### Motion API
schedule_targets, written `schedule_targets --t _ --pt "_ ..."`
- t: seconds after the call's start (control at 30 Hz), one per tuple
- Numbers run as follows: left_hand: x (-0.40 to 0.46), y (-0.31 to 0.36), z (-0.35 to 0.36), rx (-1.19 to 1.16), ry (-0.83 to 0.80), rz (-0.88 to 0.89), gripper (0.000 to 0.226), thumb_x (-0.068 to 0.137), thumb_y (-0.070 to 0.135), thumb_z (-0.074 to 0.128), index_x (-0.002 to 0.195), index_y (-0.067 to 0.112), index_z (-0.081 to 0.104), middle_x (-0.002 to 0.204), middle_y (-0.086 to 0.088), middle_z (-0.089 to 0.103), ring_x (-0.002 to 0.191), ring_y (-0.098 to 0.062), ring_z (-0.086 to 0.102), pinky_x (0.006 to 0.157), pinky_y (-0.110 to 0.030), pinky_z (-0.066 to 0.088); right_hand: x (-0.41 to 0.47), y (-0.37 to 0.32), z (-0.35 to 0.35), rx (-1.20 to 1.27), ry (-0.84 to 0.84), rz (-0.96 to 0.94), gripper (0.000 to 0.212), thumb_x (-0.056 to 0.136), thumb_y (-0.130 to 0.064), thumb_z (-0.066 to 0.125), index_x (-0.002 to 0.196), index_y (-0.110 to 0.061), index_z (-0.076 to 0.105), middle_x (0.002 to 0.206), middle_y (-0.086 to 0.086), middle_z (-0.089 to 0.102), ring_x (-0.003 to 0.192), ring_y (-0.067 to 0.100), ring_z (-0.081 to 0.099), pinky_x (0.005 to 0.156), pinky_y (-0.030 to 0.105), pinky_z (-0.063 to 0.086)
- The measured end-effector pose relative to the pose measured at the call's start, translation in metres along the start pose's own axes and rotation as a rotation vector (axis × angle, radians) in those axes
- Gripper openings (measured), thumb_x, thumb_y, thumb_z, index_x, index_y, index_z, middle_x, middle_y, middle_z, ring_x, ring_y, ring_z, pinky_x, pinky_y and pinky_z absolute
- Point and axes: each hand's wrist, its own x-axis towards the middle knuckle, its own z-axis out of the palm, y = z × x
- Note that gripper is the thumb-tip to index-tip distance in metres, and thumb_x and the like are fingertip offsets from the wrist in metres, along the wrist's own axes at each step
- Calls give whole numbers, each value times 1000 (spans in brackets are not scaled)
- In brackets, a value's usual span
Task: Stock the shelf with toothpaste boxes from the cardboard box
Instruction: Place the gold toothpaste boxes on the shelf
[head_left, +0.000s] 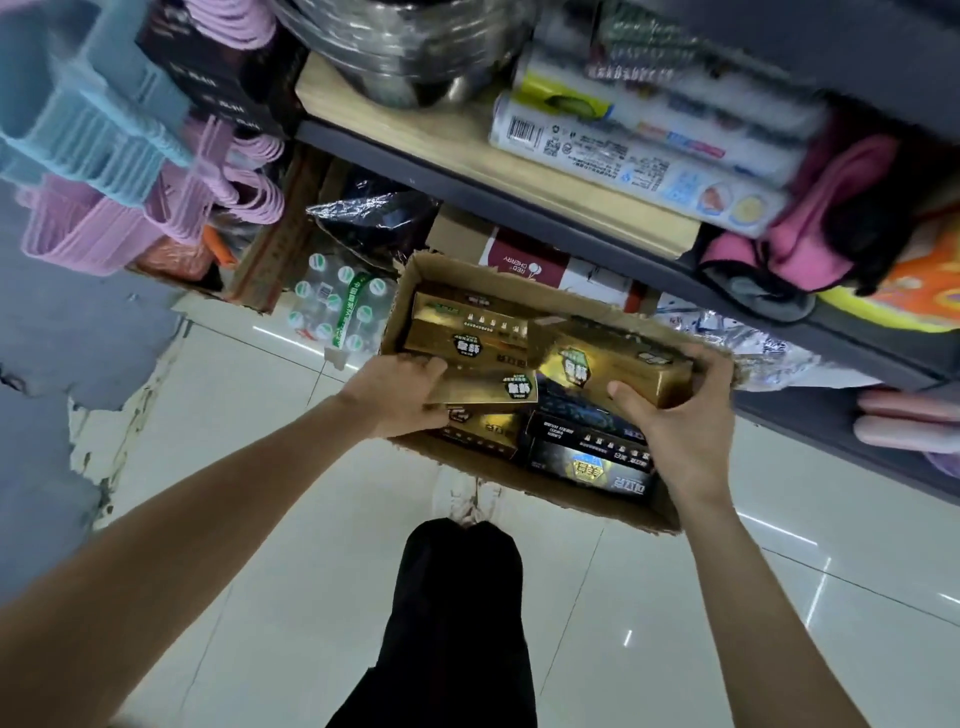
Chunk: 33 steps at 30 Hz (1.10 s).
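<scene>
On the tiled floor (675, 597) below the shelf (519, 202), the carton (519, 280) sits open, and both my hands are down in it. From the head view, my right hand (680, 431) is clamped on a gold box (613, 366): thumb on its near face, fingers wrapped over the far end, the box tilted and raised above the others. My left hand (400, 395) grips a second gold box (483, 387) at its left end, thumb on top, fingers hidden beneath; that box lies flat across the stack. More gold boxes (462, 327) lie at the back of the carton, and black boxes (592, 452) sit at the near right, just under my right wrist.

I judge the step to be the lift-out. To do it well, I would raise each box straight up so it clears the carton wall and does not drag its neighbours. My left grip is at the very end, so the box may droop; sliding the fingers nearer the middle would steady it. The shelf edge hangs close above, so I should come out toward myself before rising. Where on the shelf these go, I cannot tell.
</scene>
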Motion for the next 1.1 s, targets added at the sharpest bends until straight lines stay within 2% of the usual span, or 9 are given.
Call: schedule_targets --t 0.17,0.3,0.43,0.6,0.67,0.77,0.87,1.0,1.1 --pt "-49 6 -43 -488 12 -288 42 95 45 39 120 13 46 90 -8 62 77 -25 56 65 -30 43 -45 -46 -47 432 158 46 53 69 -14 82 111 -21 51 100 -6 64 91 9 63 85 27 51" --pt "-97 34 -95 -1246 111 -413 52 69 67 56 105 30 58 102 -5 69 95 -26 64 92 -40 48 -89 -102 -89 596 139 -32 56 75 -6 76 116 -24 42 86 -16 67 76 0 64 71 24 52" --pt "-139 75 -150 -1535 219 -303 29 81 37 68 106 36 54 97 12 64 90 -7 60 77 -21 45 -116 -149 -118 714 156 -51 55 71 -20 75 115 -27 42 85 -22 67 81 1 64 87 40 51" --pt "-172 106 -201 -1579 258 -248 42 67 54 75 103 48 54 113 10 65 108 -12 60 96 -34 44 -133 -192 -132 730 155 -88 53 78 -19 75 123 -11 48 88 -13 65 74 -7 62 70 15 50" --pt "-176 117 -218 -1557 268 -221 41 71 51 72 107 46 52 116 10 63 109 -12 58 98 -37 42 -137 -203 -136 616 129 -135 43 78 -24 75 113 -15 52 89 -10 65 77 -3 63 71 18 49" --pt "-172 141 -238 -1453 279 -165 74 67 40 78 131 28 43 119 10 57 113 -12 52 102 -36 37 -137 -211 -140 433 67 -197 46 73 -43 76 108 -22 55 95 -9 68 91 7 65 83 31 52" --pt "-162 170 -253 -1481 296 -146 81 65 29 83 132 26 38 115 10 56 116 -11 51 95 -23 37 -131 -216 -145 409 50 -239 38 81 -45 68 110 -24 55 93 -20 63 89 -6 58 83 23 46" --pt "-146 203 -258 -1595 305 -247 85 60 36 86 131 29 41 117 13 58 112 -8 50 103 -31 31 -115 -219 -159 472 -6 -245 43 92 -27 59 126 -15 35 96 -16 53 83 -8 53 71 6 42" --pt "-130 225 -263 -1669 352 -348 120 29 61 88 135 26 43 128 2 60 119 -19 54 107 -48 36 -101 -217 -185 436 -203 -322 46 89 2 52 119 -19 24 96 -7 50 77 -4 52 69 5 43"
